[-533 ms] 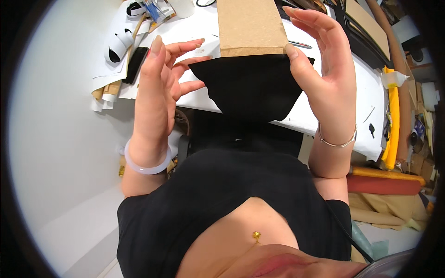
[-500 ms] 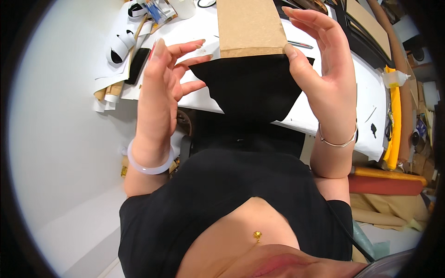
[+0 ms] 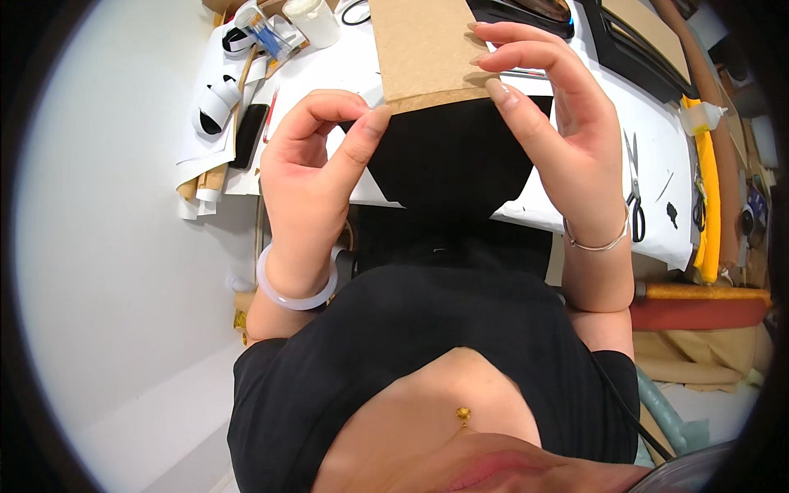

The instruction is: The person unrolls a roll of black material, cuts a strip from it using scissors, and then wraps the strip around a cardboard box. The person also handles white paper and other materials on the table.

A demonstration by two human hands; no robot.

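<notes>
A brown board [image 3: 431, 49] with a visible thickness at its front edge lies over a black sheet [image 3: 448, 156], which hangs out below it toward me. At the board's front left corner my left hand [image 3: 316, 160] is closed, thumb and index finger pinching the black sheet along that edge. My right hand [image 3: 559, 115] rests at the front right corner, thumb against the edge and bent fingertips on the board's right side. The sheet's lower edge has cut-in corners and reaches past the table's front edge.
A white-covered table [image 3: 526, 209] carries scissors [image 3: 633, 189] on the right and a black phone-like slab [image 3: 249, 135] on the left. White straps [image 3: 216, 107], a white tub [image 3: 312, 20] and a black tray [image 3: 641, 57] stand farther back. Yellow material [image 3: 704, 218] hangs at the right edge.
My left hand has moved right, from spread fingers beside the sheet to a pinch at the board's corner. My right fingers have come down onto the board's right side.
</notes>
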